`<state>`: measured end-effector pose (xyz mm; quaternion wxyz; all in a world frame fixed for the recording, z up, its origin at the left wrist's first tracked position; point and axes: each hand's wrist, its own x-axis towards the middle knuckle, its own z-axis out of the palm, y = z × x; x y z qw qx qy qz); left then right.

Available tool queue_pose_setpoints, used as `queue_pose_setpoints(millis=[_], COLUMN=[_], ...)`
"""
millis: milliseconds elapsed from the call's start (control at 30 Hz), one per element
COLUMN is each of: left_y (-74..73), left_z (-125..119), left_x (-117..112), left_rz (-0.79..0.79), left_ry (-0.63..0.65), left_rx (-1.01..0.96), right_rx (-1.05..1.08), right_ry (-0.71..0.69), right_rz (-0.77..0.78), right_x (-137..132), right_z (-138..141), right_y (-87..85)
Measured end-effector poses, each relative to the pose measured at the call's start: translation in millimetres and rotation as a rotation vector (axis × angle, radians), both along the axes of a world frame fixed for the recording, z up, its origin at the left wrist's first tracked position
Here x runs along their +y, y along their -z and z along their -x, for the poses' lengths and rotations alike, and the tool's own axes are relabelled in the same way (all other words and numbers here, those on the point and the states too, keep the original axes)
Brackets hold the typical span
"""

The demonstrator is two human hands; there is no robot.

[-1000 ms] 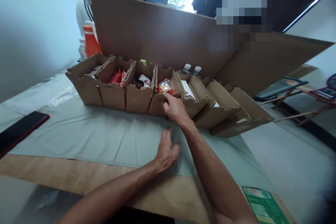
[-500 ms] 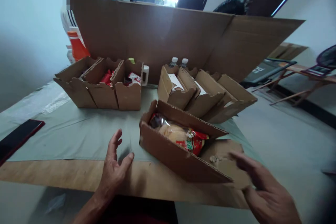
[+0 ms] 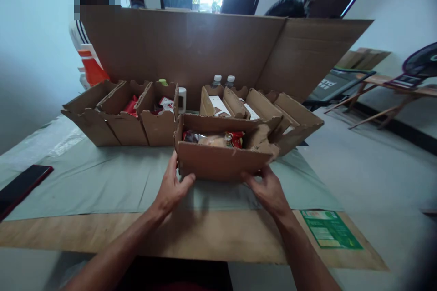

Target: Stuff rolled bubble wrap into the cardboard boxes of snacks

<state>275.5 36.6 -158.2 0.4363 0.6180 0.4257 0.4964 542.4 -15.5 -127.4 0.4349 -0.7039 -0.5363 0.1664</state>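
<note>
Between my two hands is a long, open-topped cardboard box [image 3: 221,161], its long side toward me. Inside lies a clear and red plastic food packet [image 3: 213,139] with pale round pieces showing through. My left hand [image 3: 174,185] grips the box's left end, thumb on the near side. At the lower right corner my right hand [image 3: 268,188] holds it, its thumb on the near side and its other fingers hidden behind. Just behind stand similar cardboard boxes [image 3: 300,129] holding white packs, partly covered by the held box.
Cardboard bins [image 3: 119,129] with red packets stand at the left rear. A tall cardboard panel [image 3: 205,50] rises behind, with people beyond it. A phone [image 3: 23,188] lies at the left, a green printed sheet [image 3: 329,229] at the right front edge. A fan [image 3: 421,63] stands far right.
Both hands have closed on the box, which has moved away from me and turned square to the table edge. The green sheet has come into view.
</note>
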Motion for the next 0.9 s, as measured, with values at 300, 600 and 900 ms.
queue_pose_setpoints(millis=[300,600,900], left_y=[45.5,41.2,48.9], left_z=[8,13,13], left_x=[9,14,21], left_rz=[0.160,0.174,0.040], left_ry=[-0.082,-0.160,-0.183], left_rx=[0.058,0.217,0.286], right_rx=[0.083,-0.412,-0.769], right_ry=[0.065,0.201,0.131], right_rz=[0.026,-0.167,0.145], right_x=[3,55,114], right_z=[-27,-77,-79], right_y=[52.1,-44.7,-72.8])
